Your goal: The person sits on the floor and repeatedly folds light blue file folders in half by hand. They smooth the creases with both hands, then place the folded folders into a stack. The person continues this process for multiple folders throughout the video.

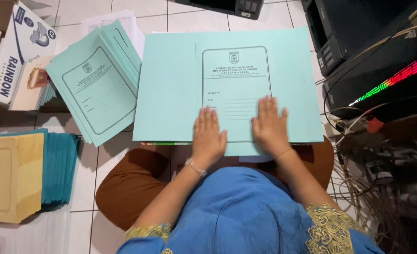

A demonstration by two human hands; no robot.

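Pressing flat on a large pale green folder [180, 84], fingers spread and open, gripping nothing: left hand [207, 136] and right hand [269, 124] side by side on its lower middle, palms down over the printed frame. Folder resting across the lap, its near edge partly covered by the hands, with a thin strip of further sheets peeping out beneath (how many, impossible to tell). Left of the folder, just touching its edge, a fanned stack of matching green folders [95, 87], overlapping so only the top one shows whole. Further left of the folder, a cardboard box [4, 61] cut off by the frame, holding white printed packets and a cream booklet, contents only partly readable as shapes. Below that stack, a pile of yellow folders [11, 176] over darker teal folders [60, 169], cropped at the left border. Right of the folder, crowded close: a black printer [354, 28] and a dark case with a glowing coloured strip [392, 80], tangled cables [359, 174] beneath, murky and hard to separate. Beyond the folder's far edge, another black device [227, 5], mostly out of frame. Bare white floor tiles [84, 183] left of the knee.
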